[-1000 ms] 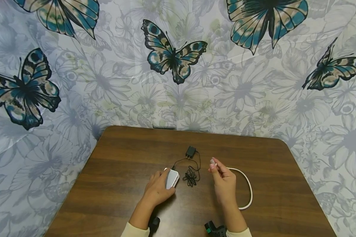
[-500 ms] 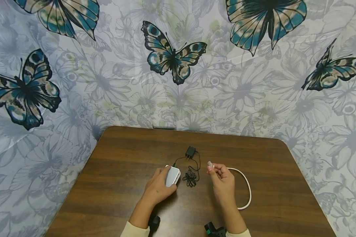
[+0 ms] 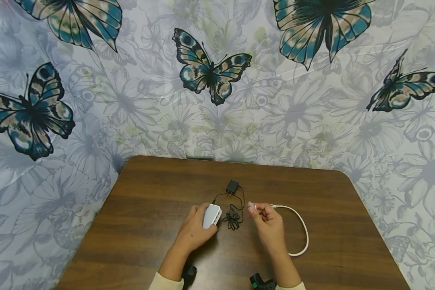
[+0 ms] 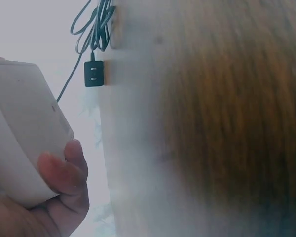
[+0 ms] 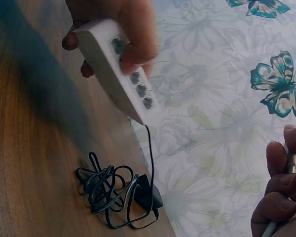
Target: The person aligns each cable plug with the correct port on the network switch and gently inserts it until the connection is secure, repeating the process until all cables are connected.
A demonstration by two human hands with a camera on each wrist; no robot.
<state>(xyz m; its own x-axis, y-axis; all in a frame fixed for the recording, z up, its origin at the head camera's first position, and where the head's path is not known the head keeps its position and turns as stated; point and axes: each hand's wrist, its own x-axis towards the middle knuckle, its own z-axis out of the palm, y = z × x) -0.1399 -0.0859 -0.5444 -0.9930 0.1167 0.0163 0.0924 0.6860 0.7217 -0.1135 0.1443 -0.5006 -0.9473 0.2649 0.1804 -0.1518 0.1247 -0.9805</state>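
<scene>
My left hand (image 3: 193, 231) grips a small white network switch (image 3: 211, 216) by its sides, raised and tilted. In the right wrist view the switch (image 5: 113, 74) shows a row of dark ports, partly covered by the thumb. A thin black lead runs from its far end. To the right, my right hand (image 3: 272, 229) pinches a white Ethernet cable (image 3: 305, 227) just behind its clear plug (image 3: 251, 205), which points toward the switch. The rest of the cable loops out behind that hand, above the table. Plug and switch are apart.
Between the hands and farther back lies the coiled black lead (image 3: 233, 217) with its black power adapter (image 3: 232, 187), prongs showing. The brown wooden table (image 3: 159, 181) ends at a wall covering (image 3: 141, 112) printed with butterflies and flowers.
My right hand has moved left and slightly down with the Ethernet plug, nearer the switch. The left hand has shifted slightly right, and more of the switch's port side shows.
</scene>
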